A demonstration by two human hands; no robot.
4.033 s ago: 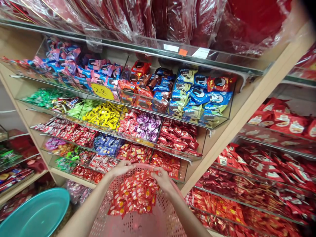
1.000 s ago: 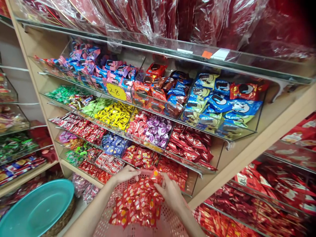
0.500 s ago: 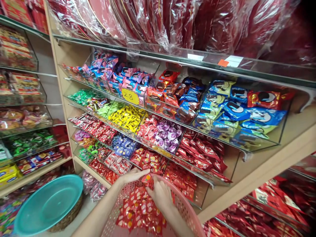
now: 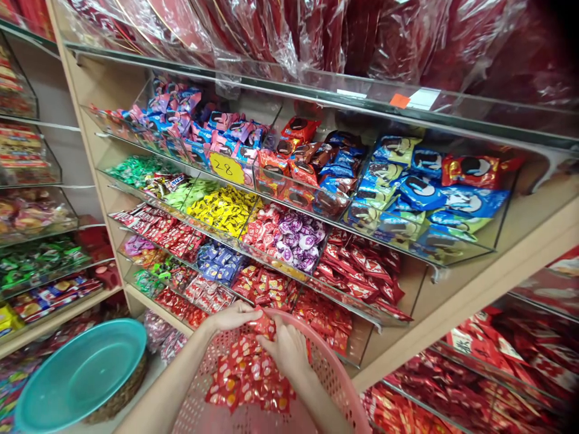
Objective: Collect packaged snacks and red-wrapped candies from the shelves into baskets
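Above a pink perforated basket (image 4: 337, 374), both of my hands meet at one small red candy packet (image 4: 262, 323). My left hand (image 4: 235, 316) is closed on the packet's left side, with the thumb near its top. My right hand (image 4: 286, 343) pinches its right side. Under them, a heap of red packets with round light and orange spots (image 4: 251, 374) lies in the basket. The basket's far rim is close to the lowest shelf, where similar red packets (image 4: 323, 319) sit behind a clear front.
Clear shelves of wrapped sweets rise ahead, with a yellow price tag (image 4: 227, 168). A teal basin (image 4: 84, 371) stands at the lower left. A wooden panel (image 4: 474, 283) slants along the right. Plastic-wrapped red items (image 4: 316, 36) fill the top shelf.
The view has shifted slightly, so the shelves and basin appear further left. Both hands still hold the packet, which now looks tilted differently between the fingers.
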